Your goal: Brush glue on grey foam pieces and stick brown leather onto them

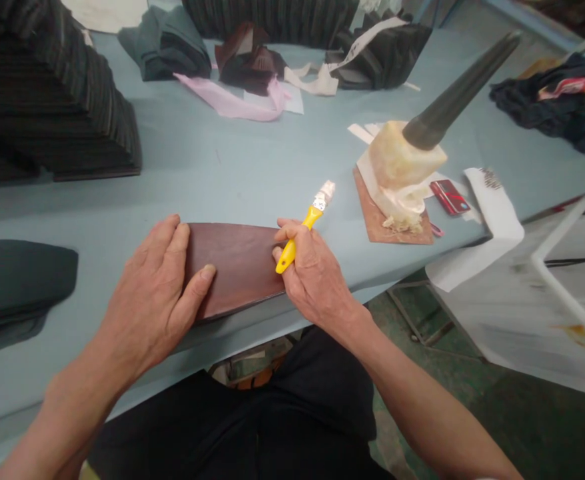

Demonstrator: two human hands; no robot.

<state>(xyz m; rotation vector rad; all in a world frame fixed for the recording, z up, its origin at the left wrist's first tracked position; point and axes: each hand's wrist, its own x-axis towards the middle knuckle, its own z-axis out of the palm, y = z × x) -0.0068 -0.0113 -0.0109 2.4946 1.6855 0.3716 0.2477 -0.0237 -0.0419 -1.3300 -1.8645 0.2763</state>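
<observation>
Here at the centre of the frame we have the brown panel [237, 267], lying flat on the bench [197, 167]. Our left hand [152, 293] spreads over its left end, grip open, fingers side by side and thumb out on the surface. And our right hand [317, 273]? That grip is closed around the yellow-handled brush [287, 255], bristles up and to the right; the fingers sit at the panel's right end, though we can't tell if they press it.

Below, the panel's lower side runs close to the bench's front edge, so that's tight! Above, we've room up the middle, as far as the pink strip [232, 100]. Dark stacks [97, 120] wall off the upper left, and right of the brush, past a gap, stands the pale block [402, 157].
</observation>
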